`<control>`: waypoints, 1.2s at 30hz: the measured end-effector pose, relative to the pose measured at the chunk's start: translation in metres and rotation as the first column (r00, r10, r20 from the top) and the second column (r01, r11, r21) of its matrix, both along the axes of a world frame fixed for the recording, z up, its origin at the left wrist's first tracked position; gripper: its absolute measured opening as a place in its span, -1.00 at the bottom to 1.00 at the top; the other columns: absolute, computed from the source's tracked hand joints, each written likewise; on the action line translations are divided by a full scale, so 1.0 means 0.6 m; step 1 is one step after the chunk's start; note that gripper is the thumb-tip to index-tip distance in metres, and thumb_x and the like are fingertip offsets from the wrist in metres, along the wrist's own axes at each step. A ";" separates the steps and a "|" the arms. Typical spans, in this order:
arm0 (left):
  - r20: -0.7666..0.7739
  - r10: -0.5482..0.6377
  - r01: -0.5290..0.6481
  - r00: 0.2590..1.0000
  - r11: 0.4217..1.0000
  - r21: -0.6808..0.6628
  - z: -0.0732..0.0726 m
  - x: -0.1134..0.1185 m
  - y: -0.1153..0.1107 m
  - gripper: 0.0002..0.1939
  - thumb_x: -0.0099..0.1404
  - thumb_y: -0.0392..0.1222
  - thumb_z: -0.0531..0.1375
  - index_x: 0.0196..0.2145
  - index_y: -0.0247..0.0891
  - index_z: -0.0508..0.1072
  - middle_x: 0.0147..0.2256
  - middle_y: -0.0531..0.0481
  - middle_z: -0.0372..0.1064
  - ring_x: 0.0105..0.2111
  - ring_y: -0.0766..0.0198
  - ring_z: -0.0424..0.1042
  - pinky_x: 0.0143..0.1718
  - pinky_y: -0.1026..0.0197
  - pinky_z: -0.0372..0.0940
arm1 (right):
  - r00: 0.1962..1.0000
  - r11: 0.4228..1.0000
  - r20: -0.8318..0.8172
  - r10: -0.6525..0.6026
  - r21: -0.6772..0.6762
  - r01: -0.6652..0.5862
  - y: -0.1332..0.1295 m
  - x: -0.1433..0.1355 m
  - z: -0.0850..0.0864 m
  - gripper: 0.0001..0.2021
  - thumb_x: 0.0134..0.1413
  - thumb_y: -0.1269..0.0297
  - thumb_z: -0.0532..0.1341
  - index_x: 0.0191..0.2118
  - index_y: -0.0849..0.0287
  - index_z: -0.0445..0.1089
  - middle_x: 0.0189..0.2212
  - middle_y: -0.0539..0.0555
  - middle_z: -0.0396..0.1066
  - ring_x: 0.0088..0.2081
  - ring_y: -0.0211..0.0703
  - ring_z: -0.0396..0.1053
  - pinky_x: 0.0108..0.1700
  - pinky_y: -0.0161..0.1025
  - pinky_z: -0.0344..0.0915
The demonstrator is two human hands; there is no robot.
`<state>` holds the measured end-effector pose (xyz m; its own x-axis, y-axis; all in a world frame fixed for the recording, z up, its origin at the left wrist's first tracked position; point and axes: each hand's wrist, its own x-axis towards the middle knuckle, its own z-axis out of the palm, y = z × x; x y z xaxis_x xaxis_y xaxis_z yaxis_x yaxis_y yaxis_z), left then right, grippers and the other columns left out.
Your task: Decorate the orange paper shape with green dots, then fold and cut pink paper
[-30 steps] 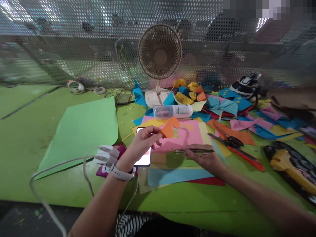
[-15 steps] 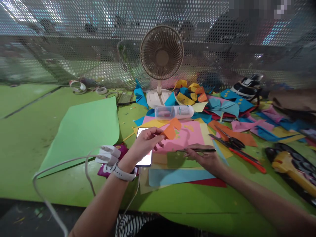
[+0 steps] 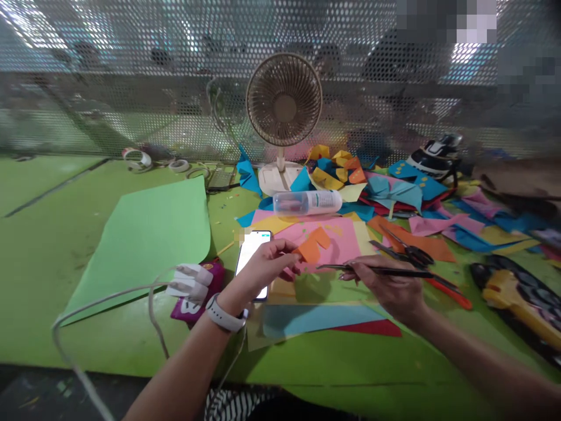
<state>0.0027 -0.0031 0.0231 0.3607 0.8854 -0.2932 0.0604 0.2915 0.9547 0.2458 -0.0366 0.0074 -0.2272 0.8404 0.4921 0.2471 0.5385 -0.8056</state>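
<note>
A folded orange paper piece (image 3: 314, 245) is pinched by the fingertips of my left hand (image 3: 278, 261), which has a white watch on its wrist. Below that hand lies a phone with a lit screen (image 3: 245, 257), partly hidden by it. My right hand (image 3: 381, 280) grips a slim dark pointed tool (image 3: 401, 272) much like a pen, whose exact kind I cannot make out. Its tip points left and lies just below the orange paper, and I cannot tell whether they touch. Under both is a pink paper sheet (image 3: 344, 237) with small yellow scraps on it.
Scissors (image 3: 416, 255) and a red-handled tool (image 3: 451, 292) lie right of my right hand. A clear bottle (image 3: 307, 202), a fan (image 3: 284, 108) and folded papers stand behind. Green paper (image 3: 158, 228), a white charger (image 3: 188, 280) and its cable are at left.
My left hand has moved slightly right and down with the orange paper. My right hand has shifted right, and more of the dark tool now shows behind it.
</note>
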 end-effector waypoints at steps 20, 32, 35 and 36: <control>0.111 -0.114 0.123 0.987 0.989 -0.079 -0.026 0.025 -0.013 -0.78 0.18 -0.08 0.25 -0.29 -0.28 0.43 -0.47 0.04 0.38 -0.49 0.37 0.38 -0.47 0.31 0.31 | 0.995 0.992 0.027 -0.098 0.085 0.096 0.009 -0.001 0.004 -0.87 0.10 0.42 0.22 -0.25 0.10 0.48 -0.47 0.01 0.56 -0.45 -0.16 0.52 -0.35 -0.23 0.48; 0.144 -0.079 0.092 0.986 0.992 -0.089 -0.019 0.028 -0.018 -0.78 0.20 -0.04 0.23 -0.32 -0.25 0.42 -0.47 0.06 0.36 -0.46 0.35 0.40 -0.46 0.32 0.31 | 0.998 0.994 0.023 -0.059 0.093 0.056 0.005 -0.002 0.006 -0.83 0.08 0.47 0.22 -0.24 0.07 0.48 -0.45 -0.02 0.56 -0.43 -0.16 0.53 -0.34 -0.25 0.48; 0.141 -0.061 0.076 0.988 0.992 -0.100 -0.015 0.029 -0.018 -0.77 0.19 -0.02 0.23 -0.36 -0.25 0.42 -0.50 0.07 0.34 -0.47 0.35 0.39 -0.48 0.32 0.30 | 0.998 0.992 0.038 -0.057 0.117 0.052 0.004 -0.002 0.008 -0.83 0.08 0.47 0.22 -0.26 0.07 0.48 -0.46 -0.02 0.55 -0.44 -0.17 0.52 -0.36 -0.26 0.48; 0.141 -0.062 0.077 0.988 0.992 -0.103 -0.015 0.029 -0.018 -0.78 0.19 -0.02 0.23 -0.37 -0.25 0.41 -0.50 0.07 0.35 -0.49 0.36 0.38 -0.48 0.32 0.29 | 0.997 0.991 0.043 -0.060 0.125 0.054 0.003 -0.002 0.009 -0.83 0.08 0.47 0.22 -0.25 0.07 0.48 -0.47 -0.02 0.55 -0.44 -0.18 0.52 -0.36 -0.27 0.47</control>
